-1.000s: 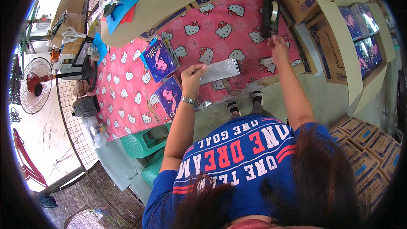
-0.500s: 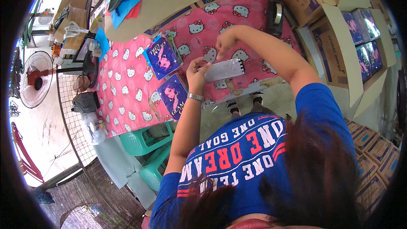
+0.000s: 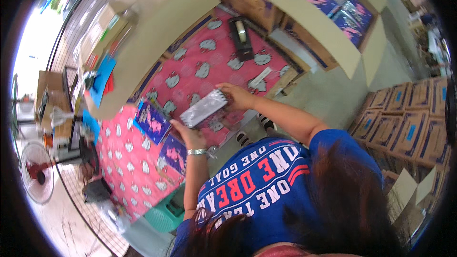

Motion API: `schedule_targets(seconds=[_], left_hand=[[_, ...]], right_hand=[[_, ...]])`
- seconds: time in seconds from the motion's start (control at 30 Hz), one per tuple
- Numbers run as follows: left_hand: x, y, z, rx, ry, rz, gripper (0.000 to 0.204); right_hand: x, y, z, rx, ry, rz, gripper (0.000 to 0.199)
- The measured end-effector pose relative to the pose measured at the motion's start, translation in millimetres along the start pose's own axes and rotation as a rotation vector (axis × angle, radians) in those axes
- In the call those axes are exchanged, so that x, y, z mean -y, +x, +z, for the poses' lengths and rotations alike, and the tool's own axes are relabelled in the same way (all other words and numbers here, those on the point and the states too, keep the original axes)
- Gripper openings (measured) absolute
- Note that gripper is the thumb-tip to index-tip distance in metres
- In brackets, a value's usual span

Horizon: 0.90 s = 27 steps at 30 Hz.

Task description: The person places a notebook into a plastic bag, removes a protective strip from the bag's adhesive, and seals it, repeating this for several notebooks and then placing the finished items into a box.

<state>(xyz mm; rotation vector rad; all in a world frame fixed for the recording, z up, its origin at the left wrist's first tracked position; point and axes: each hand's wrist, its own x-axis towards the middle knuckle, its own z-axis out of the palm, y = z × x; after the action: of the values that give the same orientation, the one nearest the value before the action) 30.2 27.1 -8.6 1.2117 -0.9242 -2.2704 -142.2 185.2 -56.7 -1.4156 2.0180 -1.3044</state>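
Over the pink patterned tabletop [image 3: 204, 69] I hold a pale spiral notepad [image 3: 204, 109], which looks wrapped in shiny clear plastic. My left hand [image 3: 189, 135] has its near-left end, thumb along the edge. At the other end, beside the bound edge, my right hand [image 3: 236, 97] grips it; some of those fingers are hidden behind the pad. Left of my hands lies a purple illustrated notebook [image 3: 153, 123], stacked on others. A second purple notebook [image 3: 172, 153] sits nearer me, partly covered by my left wrist.
A black tape dispenser [image 3: 241, 43] stands toward the table's far side. At the upper right, an open carton [image 3: 354, 62] holds several purple notebooks. Stacked cartons [image 3: 402, 114] fill the right side. A green stool [image 3: 166, 215] is tucked by the near edge; a fan [image 3: 38, 175] stands left.
My right hand has come down from above the notepad and taken its bound end. The pad is now tilted, its bound end pointing up and right. The view has swung to the right.
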Motion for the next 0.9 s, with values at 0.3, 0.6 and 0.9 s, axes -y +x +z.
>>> schedule_targets(seconds=[0.3, 0.6, 0.9], left_hand=[[-96, -45, 130, 0.817, 0.203, 0.204, 0.074], [-60, 7, 16, 0.256, 0.4, 0.047, 0.039], [-90, 56, -124, -0.082, 0.342, 0.155, 0.045]], right_hand=[[159, -15, -276, -1.084, -0.195, 0.02, 0.067], [-53, -62, -471, -1.368, 0.658, 0.5, 0.067], [-155, -88, -466, -1.306, -0.017, 0.9, 0.071]])
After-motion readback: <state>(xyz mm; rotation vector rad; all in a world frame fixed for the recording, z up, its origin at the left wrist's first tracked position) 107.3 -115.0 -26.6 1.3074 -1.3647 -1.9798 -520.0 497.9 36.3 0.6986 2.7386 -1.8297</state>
